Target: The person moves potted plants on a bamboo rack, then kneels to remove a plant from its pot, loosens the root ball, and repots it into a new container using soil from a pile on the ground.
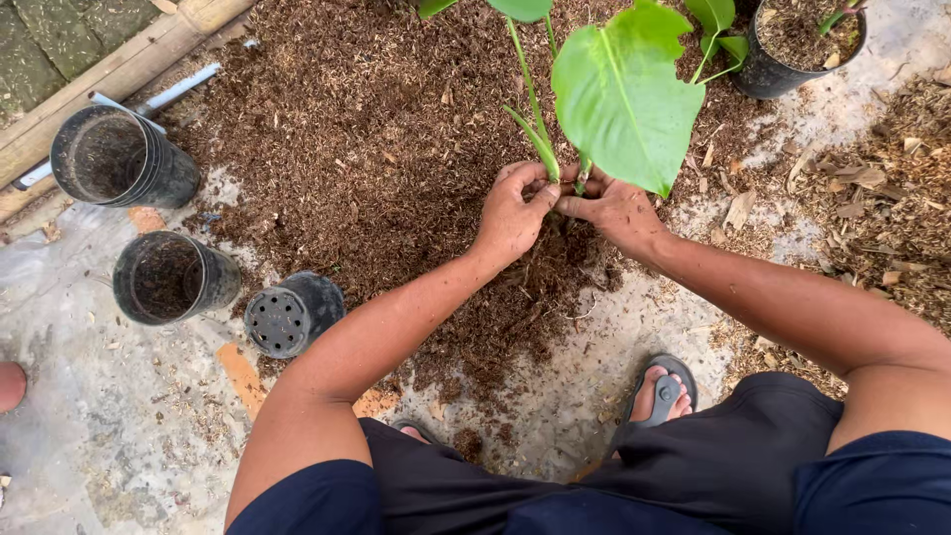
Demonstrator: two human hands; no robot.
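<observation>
Green plant (622, 94) upright in coco husk pile (376, 129), both hands at stem base: left hand (512, 210) grip closed on stems, right hand (614, 210) pinching same spot. Three empty black pots (163, 277) off left.

Left of the left hand (513, 211), open mulch (367, 139) offers free passage up to three black pots (163, 277). Above both hands, a broad leaf (624, 94) overhangs. Beyond the right hand (616, 210), a planted pot (797, 45) blocks the far corner.

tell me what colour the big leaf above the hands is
Bright green with a paler midrib; the big leaf shows best in the head view.
</observation>
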